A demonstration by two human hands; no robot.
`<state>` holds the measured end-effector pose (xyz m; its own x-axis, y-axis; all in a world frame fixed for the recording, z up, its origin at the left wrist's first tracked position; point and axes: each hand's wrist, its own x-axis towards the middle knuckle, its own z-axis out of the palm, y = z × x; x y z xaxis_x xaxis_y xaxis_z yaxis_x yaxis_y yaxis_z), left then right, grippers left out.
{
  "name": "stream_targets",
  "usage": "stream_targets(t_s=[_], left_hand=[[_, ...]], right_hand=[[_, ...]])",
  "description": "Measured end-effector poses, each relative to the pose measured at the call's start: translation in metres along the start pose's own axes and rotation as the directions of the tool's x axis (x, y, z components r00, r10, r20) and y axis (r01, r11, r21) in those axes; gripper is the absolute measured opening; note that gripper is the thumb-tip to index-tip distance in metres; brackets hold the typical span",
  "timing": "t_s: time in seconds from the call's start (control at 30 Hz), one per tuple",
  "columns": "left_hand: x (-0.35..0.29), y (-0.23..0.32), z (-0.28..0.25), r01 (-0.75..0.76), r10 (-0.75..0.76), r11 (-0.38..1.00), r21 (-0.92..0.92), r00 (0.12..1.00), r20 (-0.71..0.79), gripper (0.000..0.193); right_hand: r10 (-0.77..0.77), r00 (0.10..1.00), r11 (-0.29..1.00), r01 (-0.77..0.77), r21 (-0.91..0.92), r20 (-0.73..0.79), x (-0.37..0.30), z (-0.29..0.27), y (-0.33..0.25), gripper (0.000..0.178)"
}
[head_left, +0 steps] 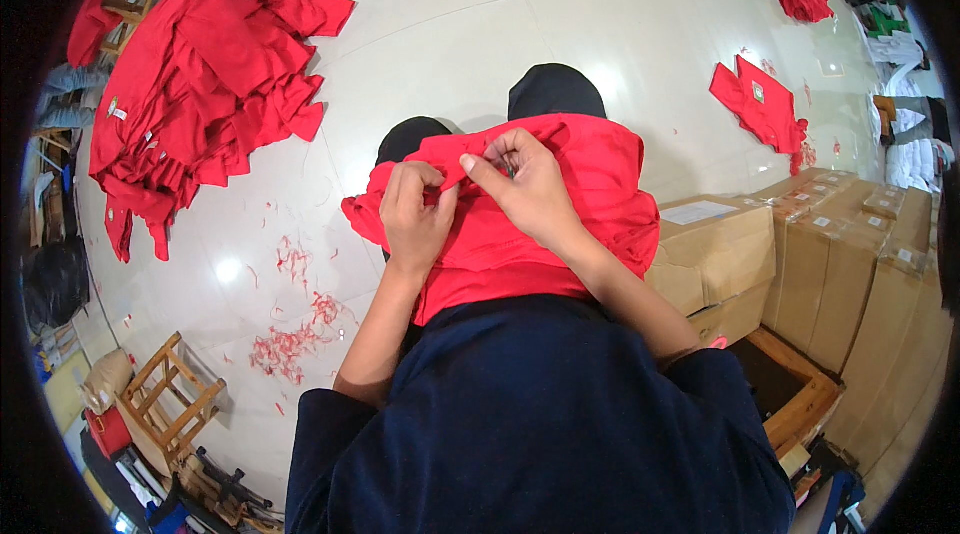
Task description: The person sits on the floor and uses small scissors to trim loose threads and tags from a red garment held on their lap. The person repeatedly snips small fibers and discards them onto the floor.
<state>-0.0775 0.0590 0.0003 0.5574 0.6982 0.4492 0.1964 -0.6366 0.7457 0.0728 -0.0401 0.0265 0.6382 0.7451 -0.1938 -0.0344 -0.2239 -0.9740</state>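
Red garment (540,244): bunched across the lap in overlapping folds, just in front of the navy top (540,414).
Left hand (415,219): pinching a fold at the left end of the cloth, thumb against curled fingers.
Right hand (530,189): grasping the same stretch of cloth, just beside the left hand, thumb tip at the fold (a small greyish spot near the bent fingers, too small to tell).
Dark rounded shapes (555,91): showing beyond the cloth (knees or shoes, cannot tell).
Red threads (285,349): scattered on the pale floor (430,24), left of the left forearm (380,334).
Heap of red garments (200,94): piled at upper left.
Single red garment (770,114): lying apart, upper right.
Cardboard boxes (805,264): stacked at right, with a white sheet (697,211) on one.
Wooden stool (170,394): standing at lower left, near the threads.
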Motion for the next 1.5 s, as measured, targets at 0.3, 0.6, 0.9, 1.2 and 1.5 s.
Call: stream_targets(t_s=[0.3,0.6,0.9,1.2,1.5], left_hand=[[-0.021,0.003,0.011,0.399,-0.394,0.777,-0.488,0.912,0.118,0.038],[-0.001,0.001,-0.001,0.221,-0.196,0.969,-0.111,0.960,0.200,0.032],[0.020,-0.003,-0.010,0.274,-0.205,0.939,-0.208,0.931,0.303,0.008],[0.009,-0.010,-0.002,0.551,-0.431,0.750,-0.365,0.826,0.362,0.019],[0.012,-0.001,-0.005,0.584,-0.476,0.710,-0.392,0.809,0.343,0.018]], right_hand=[[0.359,0.929,0.890,-0.371,0.265,0.095,0.012,-0.003,-0.010,0.030],[0.386,0.918,0.875,-0.396,0.278,0.090,0.016,-0.005,-0.009,0.024],[0.364,0.927,0.906,-0.376,0.194,0.094,0.017,-0.010,-0.019,0.028],[0.132,0.989,0.990,-0.135,0.047,0.060,0.015,-0.007,0.008,0.035],[-0.094,0.977,0.834,0.183,-0.521,0.192,-0.004,-0.021,-0.043,0.040]])
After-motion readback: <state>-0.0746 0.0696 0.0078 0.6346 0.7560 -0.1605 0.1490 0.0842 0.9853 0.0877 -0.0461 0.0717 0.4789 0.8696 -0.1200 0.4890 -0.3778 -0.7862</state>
